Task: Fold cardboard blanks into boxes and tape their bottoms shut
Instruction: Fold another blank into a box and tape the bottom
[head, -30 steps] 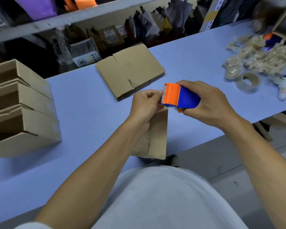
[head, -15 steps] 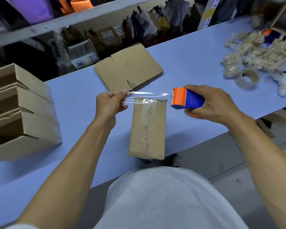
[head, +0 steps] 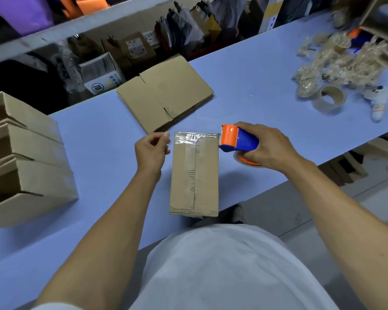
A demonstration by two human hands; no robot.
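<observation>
White short-sleeved shirt (head: 222, 265), loose over the belly, bare forearms — dark shoe (head: 234, 214) below the table edge

Blue surface (head: 99, 139): one folded box (head: 194, 175) at centre, taped along its seam, a clear tape strip across its far end. Right hand (head: 269, 148) grips an orange-and-blue tape dispenser (head: 238, 139) at the box's far right corner; left hand (head: 151, 151) pinches the strip's left end. Flat blanks (head: 164, 95) beyond; finished boxes (head: 20, 153) stacked left; tape roll (head: 329, 99) and crumpled tape scraps (head: 345, 63) right.
</observation>
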